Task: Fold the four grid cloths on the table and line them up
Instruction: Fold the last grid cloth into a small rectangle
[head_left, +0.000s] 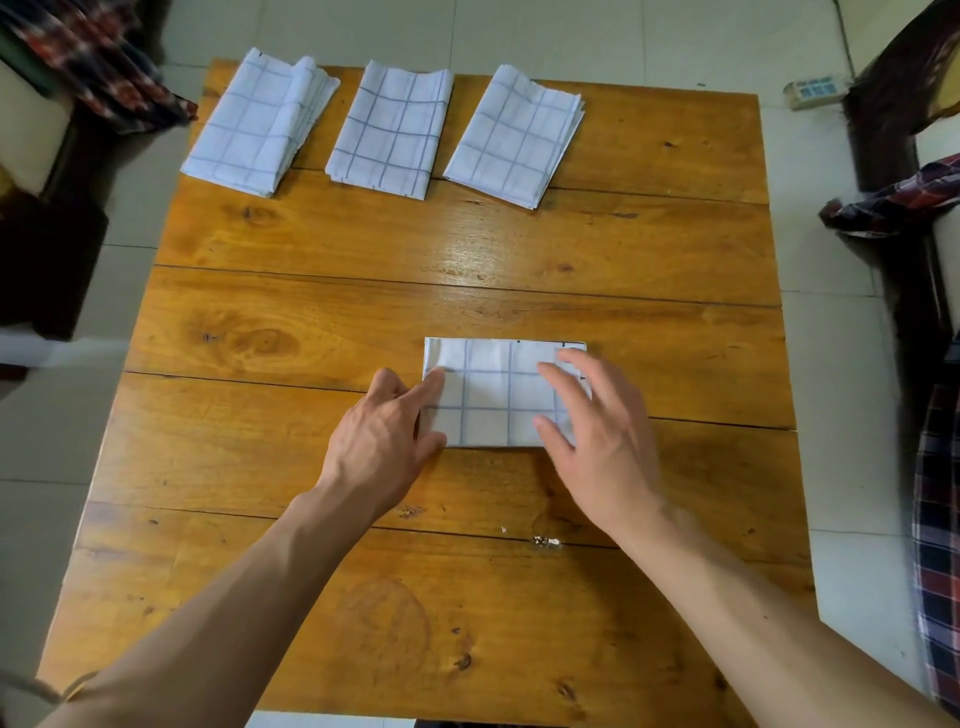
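Observation:
Three folded white cloths with blue grid lines lie in a row along the table's far edge: the left cloth (260, 124), the middle cloth (389, 130) and the right cloth (514, 137). A fourth grid cloth (493, 389), folded into a small rectangle, lies flat in the middle of the wooden table (363, 270). My left hand (382, 436) rests at its left edge, index finger and thumb touching the fabric. My right hand (592, 431) hovers over or lightly touches its right end with fingers spread and straight.
Plaid garments hang on furniture at the far left (104, 62) and at the right (904, 200). A power strip (815, 93) lies on the tiled floor beyond the table's far right corner. A small chip (545, 541) marks the near planks.

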